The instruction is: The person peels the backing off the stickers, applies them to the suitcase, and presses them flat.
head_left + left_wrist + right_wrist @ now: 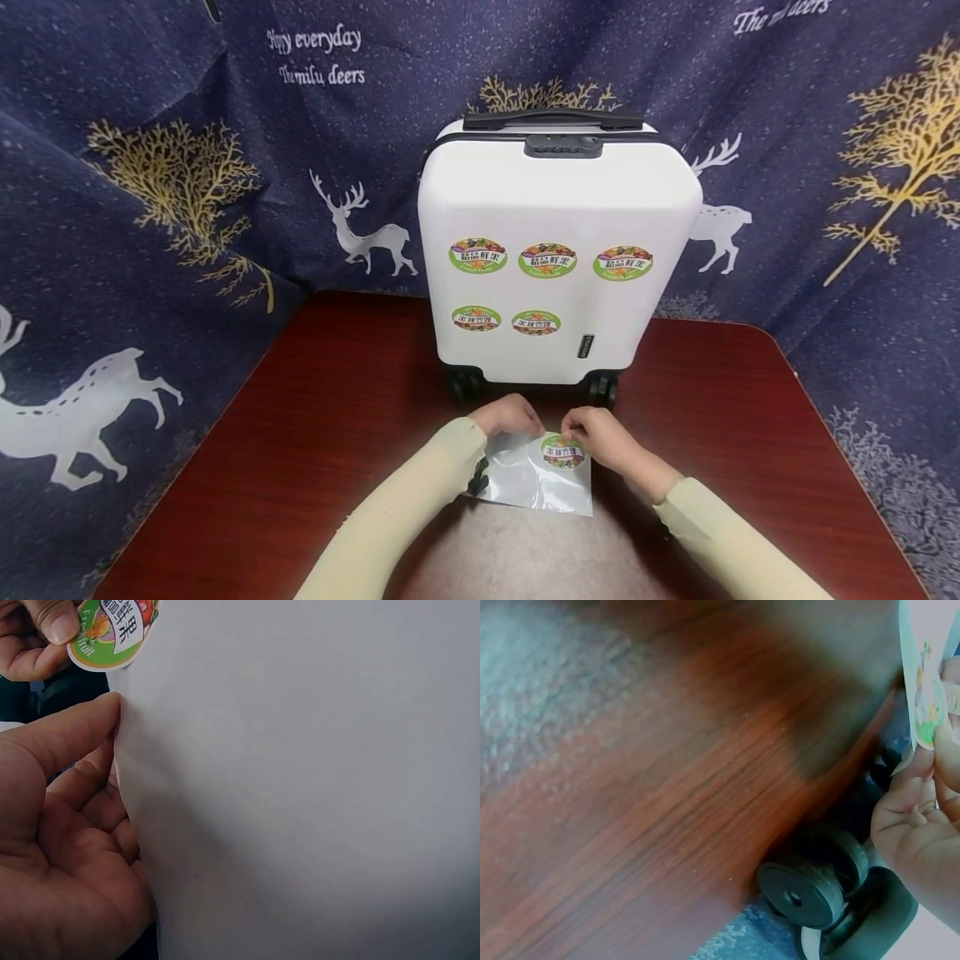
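Note:
A glossy white sticker sheet point(513, 482) is held over the table before the suitcase. My left hand point(512, 415) pinches its far edge between thumb and fingers, plainly seen in the left wrist view. Near the sheet's far right corner is an oval fruit sticker point(562, 452), green-rimmed with printed characters. My right hand point(606, 437) pinches this sticker's edge; in the left wrist view the sticker point(112, 636) juts past the sheet's edge there. How much of it still adheres to the sheet is hidden. Behind both hands stands a white suitcase point(555, 187) with several similar stickers on its front.
Black wheels point(799, 892) carry the suitcase on the dark red wooden table point(360, 367). Its front stickers form two rows, with a small black label point(586, 347) at the lower right. A blue cloth point(390, 108) with deer and trees hangs behind.

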The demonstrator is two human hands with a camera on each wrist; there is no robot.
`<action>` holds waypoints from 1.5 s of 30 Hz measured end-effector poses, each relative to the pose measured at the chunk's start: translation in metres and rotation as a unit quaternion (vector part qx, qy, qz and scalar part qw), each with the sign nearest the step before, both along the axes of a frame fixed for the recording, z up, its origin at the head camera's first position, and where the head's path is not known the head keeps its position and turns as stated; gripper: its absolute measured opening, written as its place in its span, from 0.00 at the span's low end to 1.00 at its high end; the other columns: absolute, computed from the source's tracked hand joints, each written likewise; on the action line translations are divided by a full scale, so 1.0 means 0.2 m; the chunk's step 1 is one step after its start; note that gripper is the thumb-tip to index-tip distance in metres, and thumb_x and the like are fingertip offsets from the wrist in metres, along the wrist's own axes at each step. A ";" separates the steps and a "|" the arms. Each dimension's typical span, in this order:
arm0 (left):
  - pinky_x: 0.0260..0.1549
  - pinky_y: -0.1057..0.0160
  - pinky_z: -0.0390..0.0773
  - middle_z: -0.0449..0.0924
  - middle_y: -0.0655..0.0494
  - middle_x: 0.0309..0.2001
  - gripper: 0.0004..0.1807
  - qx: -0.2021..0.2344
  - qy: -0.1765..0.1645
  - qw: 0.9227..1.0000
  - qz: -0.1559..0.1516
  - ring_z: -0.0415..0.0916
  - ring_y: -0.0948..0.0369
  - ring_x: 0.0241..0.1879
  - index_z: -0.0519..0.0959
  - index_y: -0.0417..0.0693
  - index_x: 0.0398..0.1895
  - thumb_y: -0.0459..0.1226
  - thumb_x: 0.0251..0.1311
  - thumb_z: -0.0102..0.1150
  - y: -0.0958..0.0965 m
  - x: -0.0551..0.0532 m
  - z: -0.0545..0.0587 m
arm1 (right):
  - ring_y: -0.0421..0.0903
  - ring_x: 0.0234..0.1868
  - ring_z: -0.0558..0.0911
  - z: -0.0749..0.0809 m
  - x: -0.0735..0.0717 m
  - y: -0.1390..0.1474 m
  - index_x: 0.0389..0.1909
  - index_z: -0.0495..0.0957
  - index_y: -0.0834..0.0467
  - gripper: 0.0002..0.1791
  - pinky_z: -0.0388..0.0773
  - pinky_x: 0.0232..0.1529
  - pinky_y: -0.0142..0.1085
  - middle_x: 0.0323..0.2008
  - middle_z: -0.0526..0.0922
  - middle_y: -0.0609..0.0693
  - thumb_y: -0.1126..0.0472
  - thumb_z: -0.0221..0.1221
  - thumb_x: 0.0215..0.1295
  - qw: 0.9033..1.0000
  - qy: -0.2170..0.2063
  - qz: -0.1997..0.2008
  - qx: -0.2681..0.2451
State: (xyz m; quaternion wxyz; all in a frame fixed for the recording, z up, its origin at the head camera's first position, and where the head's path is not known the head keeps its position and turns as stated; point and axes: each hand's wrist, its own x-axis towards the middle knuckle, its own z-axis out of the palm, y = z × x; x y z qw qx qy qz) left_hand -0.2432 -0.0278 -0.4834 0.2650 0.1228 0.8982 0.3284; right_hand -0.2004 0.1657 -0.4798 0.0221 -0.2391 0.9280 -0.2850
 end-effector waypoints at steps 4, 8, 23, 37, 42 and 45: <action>0.49 0.61 0.80 0.90 0.50 0.46 0.09 0.001 0.002 1.000 0.001 0.76 0.63 0.40 0.90 0.43 0.41 0.37 0.62 0.67 0.00 0.00 0.00 | 0.37 0.30 0.73 0.01 0.01 0.00 0.25 0.79 0.58 0.09 0.73 0.33 0.30 0.26 0.81 0.46 0.70 0.67 0.61 1.000 0.001 -0.002 0.000; 0.52 0.59 0.80 0.90 0.50 0.47 0.09 0.001 0.002 1.000 0.001 0.78 0.62 0.42 0.90 0.43 0.41 0.37 0.62 0.66 0.00 0.00 0.00 | 0.37 0.31 0.74 0.02 0.02 0.00 0.25 0.80 0.59 0.08 0.73 0.33 0.30 0.26 0.82 0.46 0.69 0.67 0.61 1.000 -0.003 -0.008 0.000; 0.55 0.57 0.80 0.90 0.49 0.47 0.09 -0.001 -0.006 1.000 -0.001 0.81 0.58 0.47 0.90 0.42 0.42 0.36 0.63 0.67 0.01 0.00 0.00 | 0.37 0.31 0.73 0.03 0.04 0.01 0.25 0.79 0.58 0.09 0.72 0.33 0.29 0.26 0.81 0.46 0.68 0.65 0.64 0.999 -0.029 -0.025 -0.025; 0.50 0.60 0.81 0.90 0.50 0.46 0.09 -0.004 0.004 1.000 -0.008 0.81 0.60 0.44 0.90 0.42 0.41 0.36 0.61 0.67 0.02 0.00 -0.01 | 0.36 0.30 0.73 0.05 0.08 0.02 0.25 0.79 0.57 0.09 0.72 0.33 0.29 0.26 0.82 0.45 0.68 0.66 0.63 0.999 -0.016 -0.036 -0.030; 0.49 0.62 0.81 0.90 0.51 0.46 0.09 -0.008 0.007 1.000 -0.008 0.80 0.62 0.43 0.90 0.43 0.41 0.37 0.62 0.67 0.01 0.00 0.00 | 0.37 0.31 0.74 0.06 0.09 0.02 0.25 0.80 0.58 0.08 0.73 0.33 0.30 0.26 0.82 0.46 0.68 0.66 0.63 0.999 -0.017 -0.035 -0.034; 0.48 0.63 0.80 0.90 0.51 0.46 0.09 -0.012 0.012 1.000 -0.009 0.81 0.62 0.43 0.90 0.43 0.41 0.37 0.62 0.68 0.01 0.00 0.00 | 0.38 0.31 0.74 0.06 0.09 0.02 0.25 0.80 0.58 0.08 0.73 0.33 0.30 0.27 0.82 0.46 0.67 0.66 0.63 0.998 -0.026 -0.041 -0.031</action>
